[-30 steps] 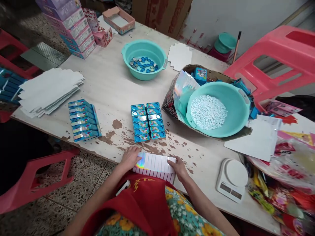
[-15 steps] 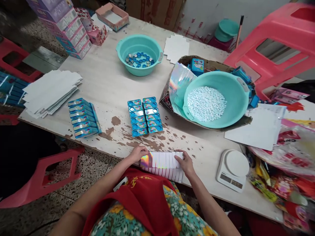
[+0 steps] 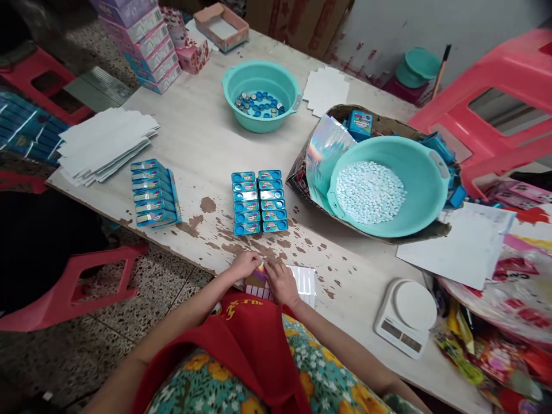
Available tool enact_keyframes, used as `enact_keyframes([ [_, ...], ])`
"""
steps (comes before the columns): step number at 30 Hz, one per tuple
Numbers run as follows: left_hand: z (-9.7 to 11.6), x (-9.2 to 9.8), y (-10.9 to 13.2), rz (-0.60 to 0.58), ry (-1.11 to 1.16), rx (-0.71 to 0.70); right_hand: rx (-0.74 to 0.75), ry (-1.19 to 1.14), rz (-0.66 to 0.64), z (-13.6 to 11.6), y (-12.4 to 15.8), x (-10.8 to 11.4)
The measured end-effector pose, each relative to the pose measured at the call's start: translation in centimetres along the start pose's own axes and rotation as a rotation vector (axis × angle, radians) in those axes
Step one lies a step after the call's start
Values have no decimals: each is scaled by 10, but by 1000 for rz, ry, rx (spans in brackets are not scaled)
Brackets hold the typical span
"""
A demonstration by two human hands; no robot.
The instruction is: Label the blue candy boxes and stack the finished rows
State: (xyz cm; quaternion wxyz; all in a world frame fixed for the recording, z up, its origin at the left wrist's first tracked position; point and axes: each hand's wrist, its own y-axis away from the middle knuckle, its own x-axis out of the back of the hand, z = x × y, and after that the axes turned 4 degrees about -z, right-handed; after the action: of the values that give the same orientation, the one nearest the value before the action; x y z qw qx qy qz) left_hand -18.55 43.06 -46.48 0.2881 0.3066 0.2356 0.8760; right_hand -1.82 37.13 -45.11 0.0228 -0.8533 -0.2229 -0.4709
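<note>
A sheet of white strip stickers (image 3: 307, 282) with a shiny rainbow left end lies at the table's front edge. My left hand (image 3: 246, 265) is closed, its fingertips pinched at the sheet's upper left corner. Across the sheet lies my right hand (image 3: 281, 282), its fingers bent together and the tips at the same corner, close to the left fingers. It covers the sheet's middle. Just beyond my hands, two rows of small blue tins (image 3: 260, 202) stand side by side. A further row of blue tins (image 3: 154, 194) is to the left.
A teal basin (image 3: 261, 123) holds blue and silver discs. Another teal basin (image 3: 425, 178) with white tablets rests on a carton (image 3: 297, 167). A kitchen scale (image 3: 405, 316) stands right, near candy bags (image 3: 500, 310). White card sheets (image 3: 107, 141) are piled left, and stacked boxes (image 3: 150, 49) stand behind.
My right hand has moved left from the sheet's right end to its upper left corner, beside my left hand. My left hand stays at that corner. The camera view has shifted slightly.
</note>
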Motion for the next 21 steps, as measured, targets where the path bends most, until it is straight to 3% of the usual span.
enact_keyframes([
  [7, -4, -7, -3, 36, 4, 6, 31, 140, -47, -4, -4, 14],
  [12, 8, 3, 15, 115, 69, -93, -19, -227, -40, -22, 0, 47],
  [14, 15, 11, 28, 121, 289, -216, -79, -407, 17, -31, -4, 63],
  [16, 22, 20, 42, 27, 532, -287, -141, -563, 74, -40, -13, 75],
  [18, 27, 29, 52, -70, 637, -246, -203, -675, 108, -47, -27, 80],
  [21, 30, 44, 57, -23, 648, -146, -274, -770, 132, -56, -51, 74],
])
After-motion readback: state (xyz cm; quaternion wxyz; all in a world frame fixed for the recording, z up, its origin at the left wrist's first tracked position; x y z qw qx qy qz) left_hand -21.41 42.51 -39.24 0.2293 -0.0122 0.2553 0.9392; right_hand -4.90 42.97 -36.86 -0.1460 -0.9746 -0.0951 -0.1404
